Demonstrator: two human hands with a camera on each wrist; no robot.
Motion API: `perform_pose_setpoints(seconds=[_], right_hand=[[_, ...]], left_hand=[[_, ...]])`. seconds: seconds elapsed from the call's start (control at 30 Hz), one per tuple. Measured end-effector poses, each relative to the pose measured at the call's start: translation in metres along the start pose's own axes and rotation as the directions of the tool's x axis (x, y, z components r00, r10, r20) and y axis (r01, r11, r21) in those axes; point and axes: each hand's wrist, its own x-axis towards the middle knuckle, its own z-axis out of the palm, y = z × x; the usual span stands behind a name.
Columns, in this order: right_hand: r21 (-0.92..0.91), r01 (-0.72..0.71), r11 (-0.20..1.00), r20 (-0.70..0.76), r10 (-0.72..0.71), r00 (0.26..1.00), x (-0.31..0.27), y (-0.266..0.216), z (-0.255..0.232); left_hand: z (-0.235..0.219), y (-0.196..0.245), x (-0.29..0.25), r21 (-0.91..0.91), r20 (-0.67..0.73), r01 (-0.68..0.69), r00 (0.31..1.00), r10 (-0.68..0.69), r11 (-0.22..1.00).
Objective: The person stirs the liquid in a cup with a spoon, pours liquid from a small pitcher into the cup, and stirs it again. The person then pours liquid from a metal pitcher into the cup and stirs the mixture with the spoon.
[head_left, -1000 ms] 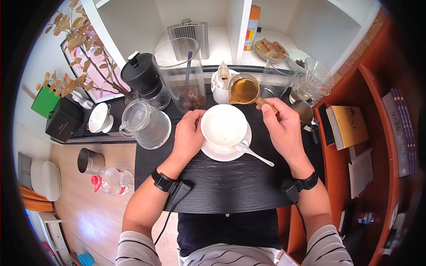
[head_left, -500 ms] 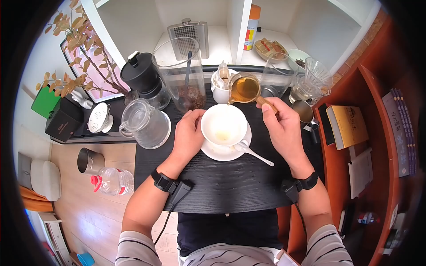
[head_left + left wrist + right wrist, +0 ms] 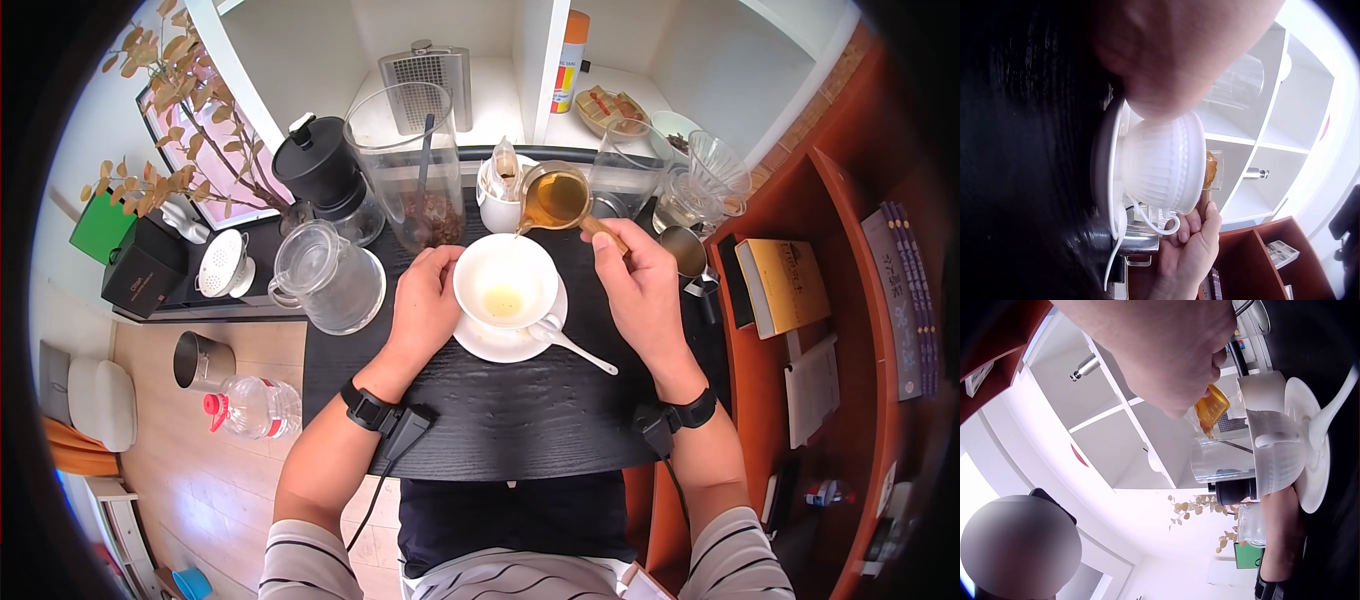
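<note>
A white cup (image 3: 505, 270) with a small pool of pale yellow liquid stands on a white saucer (image 3: 490, 347). Across the saucer's right side lies a white spoon (image 3: 585, 355), beside the cup's handle. My left hand (image 3: 422, 300) holds the cup's left side, its fingertips partly hidden behind it. With my right hand (image 3: 640, 275) I grip the wooden handle of a small glass pitcher (image 3: 555, 198) of amber liquid. The pitcher is tilted, its spout over the cup's far rim. The right wrist view shows the amber liquid (image 3: 1212, 407) near the spout.
Left on the black table (image 3: 500, 430) are a glass jug (image 3: 325, 285), a coffee grinder (image 3: 320, 170) and a tall glass jar (image 3: 405, 185). Behind the cup stands a white mug (image 3: 497, 212). Right are a clear glass (image 3: 625, 165), a metal cup (image 3: 683, 250) and a glass dripper (image 3: 715, 165).
Yellow liquid has appeared in the bottom of the cup and its pool has grown. The right hand and pitcher have shifted slightly right; the left hand stays at the cup.
</note>
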Motion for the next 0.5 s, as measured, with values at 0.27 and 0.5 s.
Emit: perform_pose_setpoints(seconds=[0.27,0.5], right_hand=[[-0.002,0.002,1.000,-0.017,-0.002,1.000,0.0002,0.0019,0.0010],[-0.018,-0.015,1.000,-0.027,0.014,1.000,-0.0001,-0.0012,0.0023]], left_hand=[[0.0002,0.0001,-0.0004,0.006,-0.006,-0.014,1.000,0.014,1.000],[-0.0004,0.0023,-0.0006,0.006,-0.003,0.004,1.000,-0.004,1.000]])
